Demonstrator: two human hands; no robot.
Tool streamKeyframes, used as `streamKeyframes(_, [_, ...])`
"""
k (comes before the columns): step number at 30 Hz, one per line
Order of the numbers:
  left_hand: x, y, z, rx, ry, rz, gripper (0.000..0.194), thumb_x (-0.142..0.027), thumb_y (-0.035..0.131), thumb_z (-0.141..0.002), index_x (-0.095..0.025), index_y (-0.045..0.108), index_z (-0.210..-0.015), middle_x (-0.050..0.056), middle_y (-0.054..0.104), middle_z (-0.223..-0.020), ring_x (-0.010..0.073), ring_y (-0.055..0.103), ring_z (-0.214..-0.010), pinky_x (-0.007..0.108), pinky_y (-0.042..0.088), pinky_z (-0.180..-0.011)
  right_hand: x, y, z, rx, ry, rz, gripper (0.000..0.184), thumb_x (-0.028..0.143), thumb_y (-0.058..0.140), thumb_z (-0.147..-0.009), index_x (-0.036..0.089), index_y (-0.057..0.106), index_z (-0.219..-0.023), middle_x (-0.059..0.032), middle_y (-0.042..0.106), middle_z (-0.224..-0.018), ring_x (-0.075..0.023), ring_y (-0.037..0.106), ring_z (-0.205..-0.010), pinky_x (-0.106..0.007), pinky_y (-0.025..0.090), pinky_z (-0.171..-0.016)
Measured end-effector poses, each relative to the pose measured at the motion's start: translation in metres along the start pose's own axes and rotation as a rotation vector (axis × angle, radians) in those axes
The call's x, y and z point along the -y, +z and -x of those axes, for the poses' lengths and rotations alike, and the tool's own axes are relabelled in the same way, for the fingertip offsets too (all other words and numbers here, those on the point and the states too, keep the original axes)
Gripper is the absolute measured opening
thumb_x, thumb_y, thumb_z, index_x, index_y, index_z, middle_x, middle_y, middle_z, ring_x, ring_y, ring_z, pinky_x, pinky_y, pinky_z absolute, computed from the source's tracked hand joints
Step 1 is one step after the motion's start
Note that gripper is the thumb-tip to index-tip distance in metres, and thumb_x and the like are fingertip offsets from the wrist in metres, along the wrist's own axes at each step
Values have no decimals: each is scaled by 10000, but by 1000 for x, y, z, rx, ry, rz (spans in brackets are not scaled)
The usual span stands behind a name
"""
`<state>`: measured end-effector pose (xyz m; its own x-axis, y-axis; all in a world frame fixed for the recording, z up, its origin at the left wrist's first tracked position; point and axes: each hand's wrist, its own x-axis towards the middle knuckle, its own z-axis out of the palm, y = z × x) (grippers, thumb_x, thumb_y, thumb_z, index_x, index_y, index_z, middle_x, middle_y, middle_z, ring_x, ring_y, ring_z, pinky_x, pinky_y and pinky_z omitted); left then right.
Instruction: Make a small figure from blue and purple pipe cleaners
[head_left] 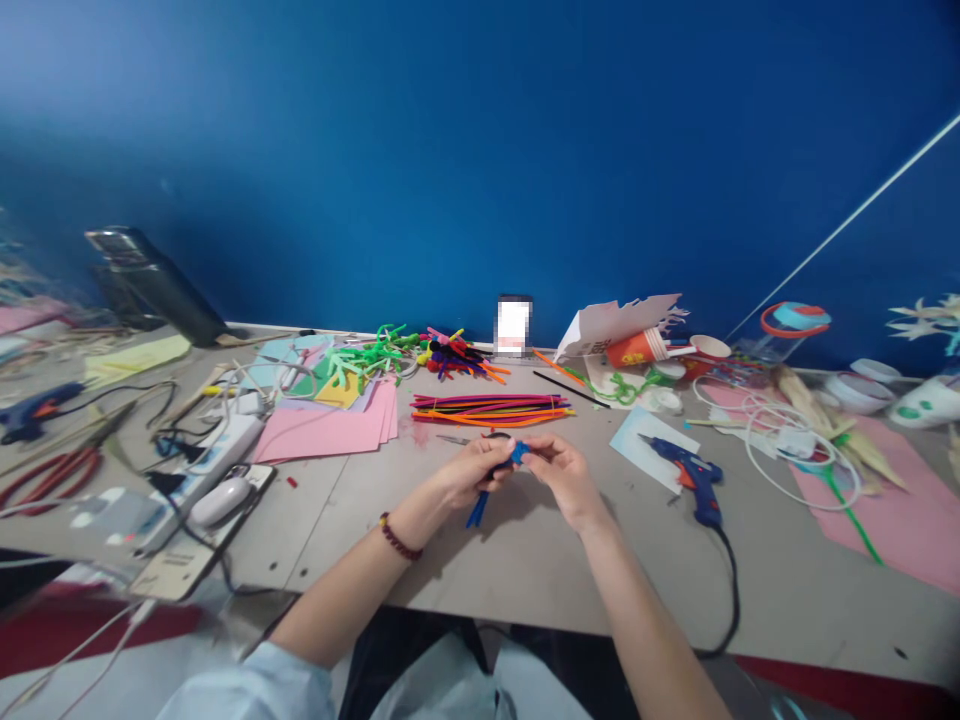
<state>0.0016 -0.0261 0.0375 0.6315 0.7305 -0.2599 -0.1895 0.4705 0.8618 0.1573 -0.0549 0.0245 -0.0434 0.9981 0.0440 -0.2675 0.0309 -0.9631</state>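
Above the table in front of me, my left hand (478,470) and my right hand (562,480) come together with bent fingers. Pinched between their fingertips is a small curled bunch of blue pipe cleaner (519,454). Straight blue pipe cleaner ends (477,511) hang below my left hand; whether they join the curled part is hidden by the fingers. Just beyond my left hand, a pair of small scissors (453,440) shows its pointed blades; the hand partly covers the rest. Behind both hands lies a long bundle of pipe cleaners (491,408) in purple, red and orange.
A blue glue gun (697,475) rests at right with its cable trailing forward. To the left lie pink paper (326,435), a power strip (202,480) and a phone (176,575) with a mouse (220,501). A dark bottle (161,285) leans near the blue wall.
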Motion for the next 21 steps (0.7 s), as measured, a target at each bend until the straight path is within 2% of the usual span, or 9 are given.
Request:
streamKeyframes(4, [4, 3, -2, -43, 53, -27, 502, -607, 629, -684, -108, 578, -706, -36, 412, -547, 33, 268, -449, 178, 128, -399, -2, -1, -2, -67, 27, -19, 256, 345, 778, -627, 198, 669, -806, -15, 692, -725, -133, 603, -616, -271, 467, -610])
streamKeyframes(7, [6, 5, -2, -64, 144, -146, 482, -591, 626, -696, -113, 568, -695, -47, 392, -536, 38, 275, -460, 184, 159, -417, -4, -3, -4, -127, 59, -33, 283, 360, 796, -587, 192, 677, -781, -7, 673, -664, -111, 546, -551, -248, 410, -535])
streamKeyframes(10, [7, 6, -1, -92, 217, -306, 450, -564, 599, -735, -119, 556, -683, -56, 369, -514, 41, 288, -459, 192, 184, -436, -3, -5, -5, -116, 90, -27, 279, 356, 794, -588, 192, 699, -793, 5, 651, -623, -88, 482, -517, -229, 334, -491])
streamKeyframes(14, [7, 8, 0, -145, 259, -414, 483, -595, 507, -782, -126, 549, -673, -63, 339, -483, 48, 285, -436, 206, 205, -440, -1, -6, -4, -67, 93, -8, 284, 351, 751, -653, 204, 722, -893, 3, 651, -673, -74, 427, -521, -228, 282, -483])
streamKeyframes(17, [8, 8, -1, -148, 266, -418, 491, -596, 496, -789, -125, 543, -656, -61, 342, -480, 46, 280, -430, 212, 195, -440, 0, -4, -4, -43, 129, -52, 286, 357, 753, -645, 199, 727, -882, 6, 634, -657, -63, 397, -503, -227, 252, -470])
streamKeyframes(21, [10, 7, -3, -133, 227, -311, 500, -610, 523, -764, -125, 526, -643, -64, 342, -473, 40, 260, -425, 209, 174, -433, -1, 0, -5, -64, 200, -167, 305, 360, 792, -573, 196, 720, -820, 20, 609, -607, -54, 388, -472, -219, 232, -454])
